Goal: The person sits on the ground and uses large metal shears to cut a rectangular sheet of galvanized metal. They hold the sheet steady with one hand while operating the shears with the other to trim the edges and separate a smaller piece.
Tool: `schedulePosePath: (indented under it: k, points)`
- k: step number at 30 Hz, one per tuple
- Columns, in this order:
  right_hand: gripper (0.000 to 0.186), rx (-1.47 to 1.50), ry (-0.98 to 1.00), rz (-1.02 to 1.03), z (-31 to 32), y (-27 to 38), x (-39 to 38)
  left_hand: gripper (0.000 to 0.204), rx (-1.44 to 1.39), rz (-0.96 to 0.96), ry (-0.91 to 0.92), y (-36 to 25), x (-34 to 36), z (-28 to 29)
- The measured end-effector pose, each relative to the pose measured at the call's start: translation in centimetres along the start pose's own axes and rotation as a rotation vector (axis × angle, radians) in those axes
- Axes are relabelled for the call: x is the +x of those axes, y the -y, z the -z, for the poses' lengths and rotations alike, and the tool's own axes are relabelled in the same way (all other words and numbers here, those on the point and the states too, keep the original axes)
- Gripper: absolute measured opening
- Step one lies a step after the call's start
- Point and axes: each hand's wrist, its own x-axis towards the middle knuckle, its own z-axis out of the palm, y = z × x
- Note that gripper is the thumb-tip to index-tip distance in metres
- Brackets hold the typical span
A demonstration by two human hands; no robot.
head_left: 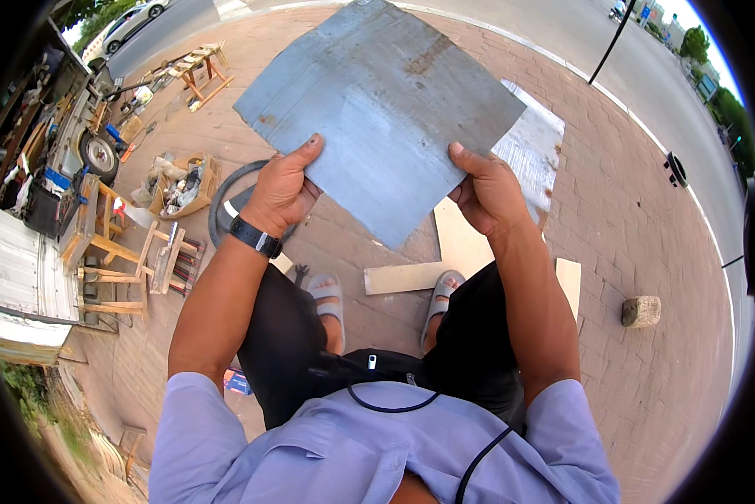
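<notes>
A flat piece of grey sheet metal [377, 118], with rust stains near its far right part, is held up in front of me by both hands. My left hand [287, 186] grips its near left edge, thumb on top and fingers underneath. On the near right edge, my right hand [488, 189] pinches the sheet the same way. One corner of the sheet points down toward my feet. Behind it on the right, a larger shiny metal sheet [539, 143] lies on the paving, partly hidden. Pale flat boards [464, 244] lie below my right hand.
To the left are a wooden stool [109, 244], a cardboard box [197, 197] of odds and ends, and a loaded cart with a wheel [99, 154]. A black ring [218, 206] lies beside my left wrist. A stone block [640, 312] sits at right; a road runs beyond the kerb.
</notes>
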Motion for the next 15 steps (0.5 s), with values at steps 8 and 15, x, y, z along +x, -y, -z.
schedulePosePath:
  k: [8, 15]
  points:
    - [0.04, -0.061, -0.005, 0.015, 0.1, 0.3, -0.5, 0.041, 0.055, -0.055, 0.023, 0.1, 0.1, 0.5]
    - [0.047, -0.116, -0.018, 0.007, 0.3, 0.4, -0.7, 0.037, 0.063, -0.062, 0.006, -0.2, -0.1, 0.4]
